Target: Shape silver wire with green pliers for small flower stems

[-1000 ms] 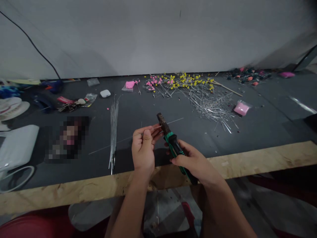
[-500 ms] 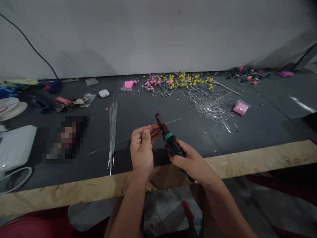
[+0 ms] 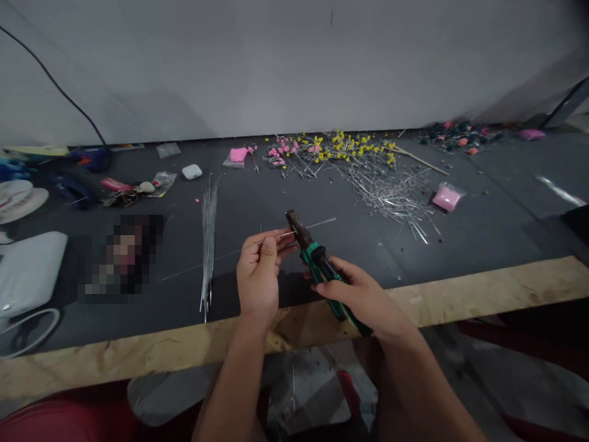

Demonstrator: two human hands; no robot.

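My left hand (image 3: 261, 267) pinches a long thin wire (image 3: 221, 253) between thumb and fingers. The wire runs from the lower left, through the fingers, to the right past the tool's jaws. My right hand (image 3: 352, 285) is wrapped around a pair of pliers (image 3: 315, 255) with green and black handles. Their dark jaws point up and left and lie across the wire, just right of my left fingertips. The handles are spread somewhat apart. Left of my hands, a bundle of straight wires (image 3: 209, 239) lies on the dark tabletop.
Behind are pink and yellow beaded stems (image 3: 340, 147) and a pile of short wires (image 3: 391, 196). A pink packet (image 3: 447, 196) lies right; a white earbud case (image 3: 192, 172), keys (image 3: 122, 195) and a white device (image 3: 32, 267) are left. A wooden edge (image 3: 151, 344) runs along the front.
The pliers' handles have spread wider apart in my right hand. My left hand, with the wire, has shifted slightly left.
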